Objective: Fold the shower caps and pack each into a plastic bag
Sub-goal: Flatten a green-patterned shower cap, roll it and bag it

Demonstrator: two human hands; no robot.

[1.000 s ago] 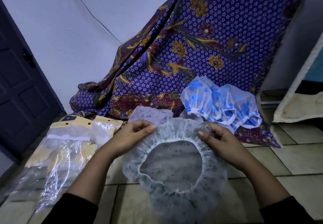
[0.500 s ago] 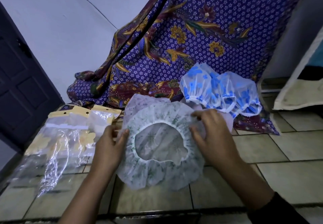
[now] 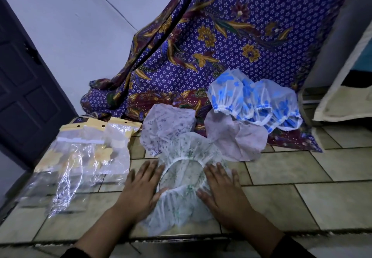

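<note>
pressing the green cap (image 3: pixel 187 151) flat onto the floor (image 3: pixel 302 169), opening upward, white elastic ring showing between the two hands. left hand (image 3: pixel 138 189) spread wide, fingers straight, palm down on the cap's left edge, thumb tip on the frill, gripping nothing. right hand (image 3: pixel 223 191) likewise wide and flat, palm down on the cap's right edge, fingers pointing away from the body, gripping nothing. just behind the green cap, touching its far frill, two more: left purple cap (image 3: pixel 167 125) and right purple cap (image 3: pixel 235 139), both lying loose and crumpled. farther back and to the right, a bunch of blue caps (image 3: pixel 253 98), resting on the lower hem of a batik cloth (image 3: pixel 221 36) draped down from above. left of the hands, near the green cap but apart from it, a heap of clear bags (image 3: pixel 80 157) with yellow headers, spread over the tiles. dark door (image 3: pixel 24 88) at far left, pale wall (image 3: pixel 80 26) beside it. at the right edge a pale slab (image 3: pixel 342 96), leaning; cannot tell what.
</note>
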